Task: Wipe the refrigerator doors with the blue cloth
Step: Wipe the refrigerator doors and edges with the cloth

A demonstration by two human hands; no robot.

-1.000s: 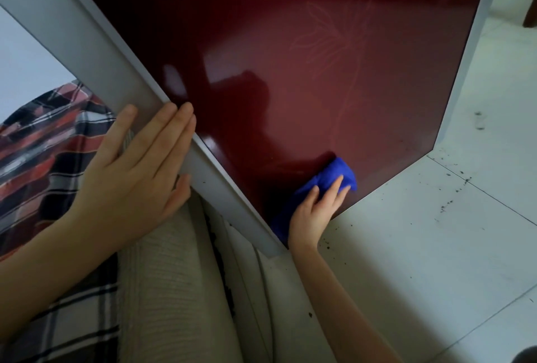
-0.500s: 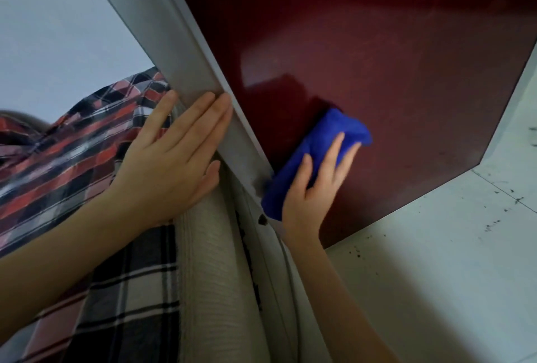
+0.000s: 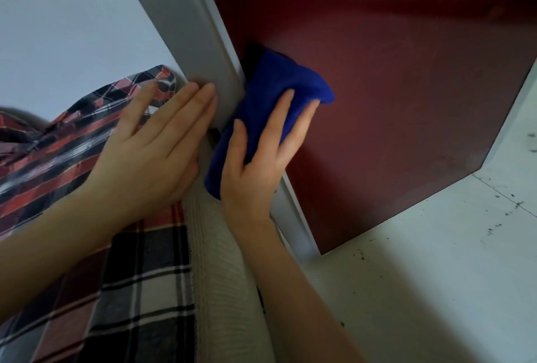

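The refrigerator door (image 3: 406, 101) is glossy dark red with a grey side edge (image 3: 186, 23). A folded blue cloth (image 3: 279, 86) lies flat against the door's left margin, next to the grey edge. My right hand (image 3: 255, 159) presses the cloth onto the door with straight, spread fingers. My left hand (image 3: 154, 145) rests flat with straight fingers against the grey side edge, just left of the cloth. The cloth's lower part is hidden under my right palm.
A plaid cloth bag or garment (image 3: 72, 165) and a beige ribbed fabric (image 3: 220, 275) lie against the fridge's left side. A pale wall (image 3: 58, 28) is at upper left. White floor tiles (image 3: 436, 275) with dark specks spread to the right.
My right hand has slid the blue cloth from the door's lower corner up along its left margin. My left hand stays flat on the grey edge. The view has moved closer.
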